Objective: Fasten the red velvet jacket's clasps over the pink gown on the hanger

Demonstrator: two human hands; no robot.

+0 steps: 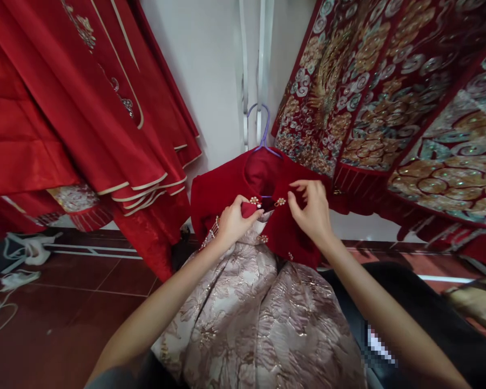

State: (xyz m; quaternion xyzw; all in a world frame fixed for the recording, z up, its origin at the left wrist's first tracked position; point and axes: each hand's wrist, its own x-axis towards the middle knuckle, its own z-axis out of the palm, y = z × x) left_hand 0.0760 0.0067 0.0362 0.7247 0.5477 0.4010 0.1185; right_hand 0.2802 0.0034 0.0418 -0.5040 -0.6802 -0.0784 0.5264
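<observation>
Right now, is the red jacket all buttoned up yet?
Not yet. Done: the red jacket hangs on the purple hanger over the pale skirt. In hand: the left hand and right hand each pinch one side of its front. Left: the top clasp halves are apart, a gap between them.

A white wall stands behind, red robes hang left, above a reddish-brown tiled floor (white cables lie there).

Both bare forearms extended forward and converging, left hand curled knuckles-up with thumb and fingers pinched closed, right hand level with it and near, thumb and index pinched, remaining fingers fanned upward, wrists bent slightly inward.
</observation>
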